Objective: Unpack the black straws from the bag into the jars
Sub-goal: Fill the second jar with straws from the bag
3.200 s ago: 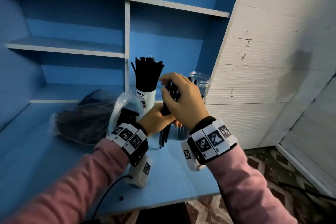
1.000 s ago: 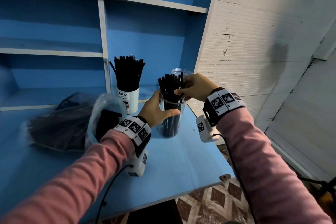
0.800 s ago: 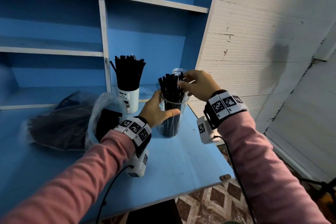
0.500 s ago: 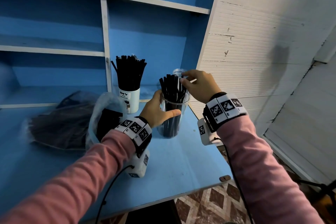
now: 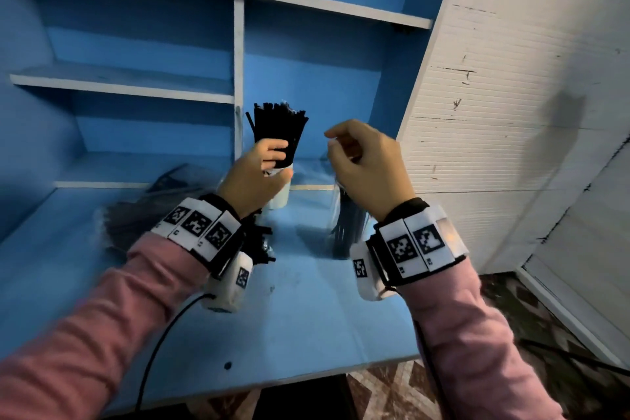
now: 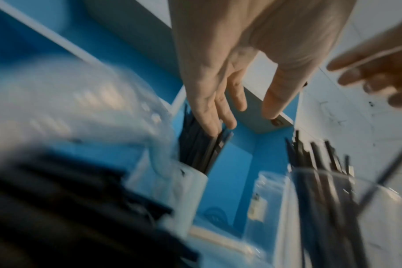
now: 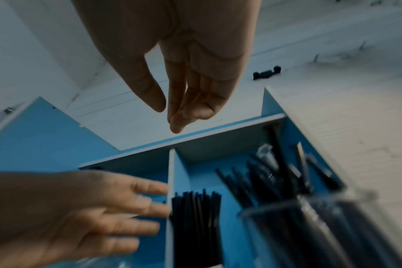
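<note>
A clear jar (image 5: pixel 347 228) holding black straws (image 7: pixel 276 181) stands on the blue table (image 5: pixel 306 317), right under my right hand (image 5: pixel 332 141). That hand hangs above it with loosely curled fingers (image 7: pixel 176 125) and holds nothing. My left hand (image 5: pixel 272 160) is raised in front of the white jar (image 5: pixel 281 194) packed with black straws (image 5: pixel 278 129). Its fingers (image 6: pixel 209 116) are straight and empty. The plastic bag of straws (image 5: pixel 146 215) lies to the left, blurred.
Blue shelving (image 5: pixel 238 78) rises behind the jars, with a vertical divider just left of the white jar. A white ribbed wall panel (image 5: pixel 494 129) closes the right side. A black cable (image 5: pixel 160 344) runs from my left wrist over the table's front edge.
My left hand has let go of the clear jar and risen to the left, toward the white jar. My right hand has lifted off the straws, which now stand in the clear jar.
</note>
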